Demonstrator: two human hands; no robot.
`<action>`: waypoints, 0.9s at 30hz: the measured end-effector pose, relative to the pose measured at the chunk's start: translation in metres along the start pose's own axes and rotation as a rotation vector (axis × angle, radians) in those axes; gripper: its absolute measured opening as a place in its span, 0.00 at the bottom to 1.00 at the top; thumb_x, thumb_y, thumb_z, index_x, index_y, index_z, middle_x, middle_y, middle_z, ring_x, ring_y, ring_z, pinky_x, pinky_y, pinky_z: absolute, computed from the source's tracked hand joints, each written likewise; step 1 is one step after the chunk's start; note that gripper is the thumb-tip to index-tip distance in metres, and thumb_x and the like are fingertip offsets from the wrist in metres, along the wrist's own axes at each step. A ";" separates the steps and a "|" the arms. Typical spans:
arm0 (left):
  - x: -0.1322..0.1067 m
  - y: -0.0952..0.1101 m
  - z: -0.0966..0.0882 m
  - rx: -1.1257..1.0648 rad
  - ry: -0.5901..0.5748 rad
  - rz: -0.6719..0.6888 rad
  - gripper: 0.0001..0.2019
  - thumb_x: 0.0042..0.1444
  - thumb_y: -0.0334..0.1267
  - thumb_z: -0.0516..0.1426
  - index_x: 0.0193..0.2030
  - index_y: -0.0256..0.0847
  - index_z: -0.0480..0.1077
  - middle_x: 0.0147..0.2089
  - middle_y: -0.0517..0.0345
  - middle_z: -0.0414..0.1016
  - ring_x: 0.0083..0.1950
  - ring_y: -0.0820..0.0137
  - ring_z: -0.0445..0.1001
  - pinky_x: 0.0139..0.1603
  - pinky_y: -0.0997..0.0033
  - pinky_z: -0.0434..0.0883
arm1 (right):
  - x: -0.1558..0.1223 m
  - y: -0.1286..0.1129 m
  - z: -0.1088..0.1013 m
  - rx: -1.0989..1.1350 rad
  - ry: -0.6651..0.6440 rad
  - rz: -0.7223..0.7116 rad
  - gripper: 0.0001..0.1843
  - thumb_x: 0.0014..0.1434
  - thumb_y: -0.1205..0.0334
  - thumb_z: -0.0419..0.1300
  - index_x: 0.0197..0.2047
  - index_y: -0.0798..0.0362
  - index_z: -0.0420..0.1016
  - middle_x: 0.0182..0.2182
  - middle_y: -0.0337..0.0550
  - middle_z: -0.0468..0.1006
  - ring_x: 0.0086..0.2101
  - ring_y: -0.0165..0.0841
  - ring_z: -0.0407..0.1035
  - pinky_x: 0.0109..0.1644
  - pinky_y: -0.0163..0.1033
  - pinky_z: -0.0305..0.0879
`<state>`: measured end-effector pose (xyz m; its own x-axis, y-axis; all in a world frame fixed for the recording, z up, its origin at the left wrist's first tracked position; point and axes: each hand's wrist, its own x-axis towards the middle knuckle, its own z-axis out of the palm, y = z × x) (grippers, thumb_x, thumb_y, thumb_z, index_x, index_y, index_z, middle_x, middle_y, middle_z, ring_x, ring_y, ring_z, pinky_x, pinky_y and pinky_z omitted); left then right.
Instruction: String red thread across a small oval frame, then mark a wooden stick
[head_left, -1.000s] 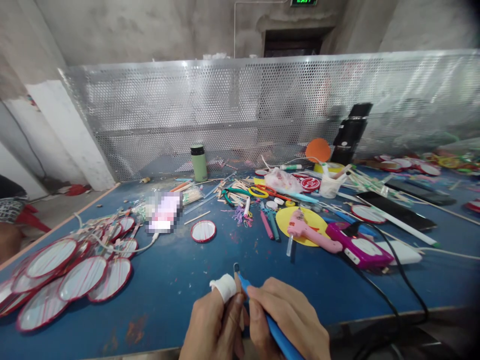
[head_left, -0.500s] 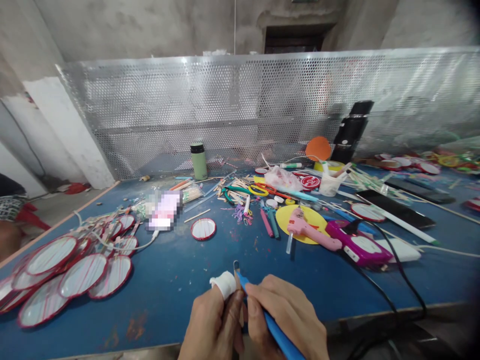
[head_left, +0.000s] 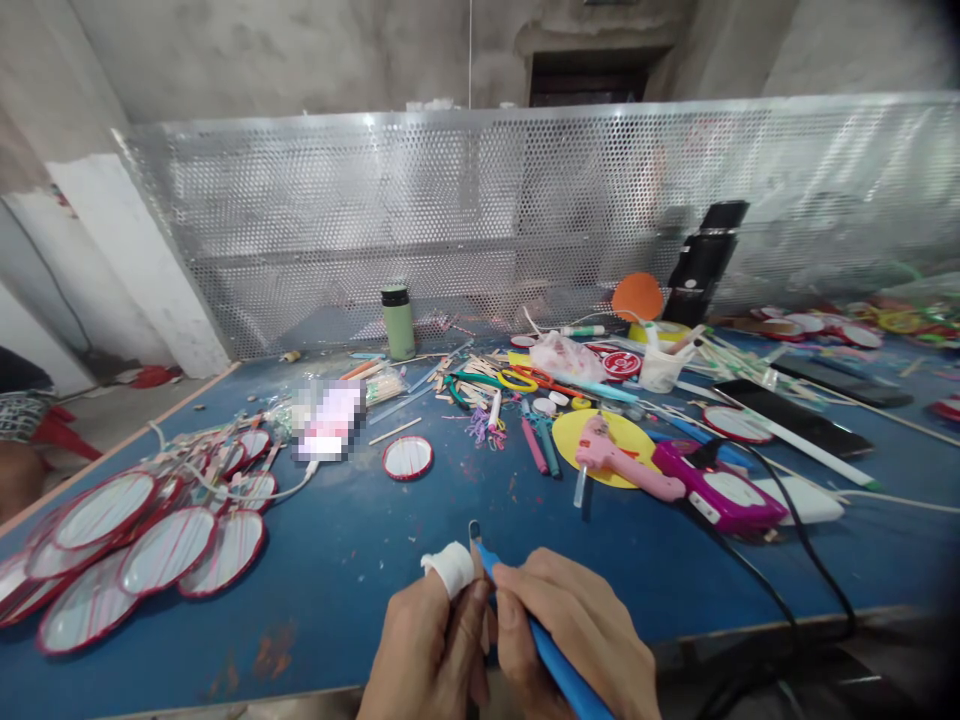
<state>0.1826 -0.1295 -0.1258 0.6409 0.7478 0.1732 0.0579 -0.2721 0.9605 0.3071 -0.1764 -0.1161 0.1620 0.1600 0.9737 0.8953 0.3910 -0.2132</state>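
My left hand is closed on a small flat wooden stick whose rounded end points away from me and shows a dark outline. A white wrap covers one finger of this hand. Close beside it, my right hand grips a blue pen-shaped tool like a pen. The tool's tip meets the stick, or lies just over it; I cannot tell which. Most of the stick is hidden by my fingers. Beyond my hands, a round red-rimmed disc lies on the blue table.
Several red-rimmed discs are piled at left beside a blurred phone. A pink glue gun and a purple device with black cords lie right. Behind are a green bottle, scissors and a perforated metal screen.
Almost nothing differs. Both hands keep the same hold, and the whole view has shifted only very slightly.
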 end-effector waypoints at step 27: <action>-0.001 -0.006 0.005 -0.016 0.040 -0.014 0.16 0.68 0.49 0.52 0.35 0.40 0.68 0.21 0.64 0.67 0.18 0.76 0.65 0.21 0.80 0.63 | 0.000 -0.002 0.004 -0.025 0.078 0.025 0.06 0.62 0.70 0.59 0.35 0.53 0.77 0.22 0.38 0.77 0.22 0.31 0.75 0.27 0.35 0.72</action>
<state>0.1854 -0.1320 -0.1330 0.6091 0.7751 0.1677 0.0542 -0.2516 0.9663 0.3033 -0.1737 -0.1154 0.2153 0.0984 0.9716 0.9005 0.3648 -0.2366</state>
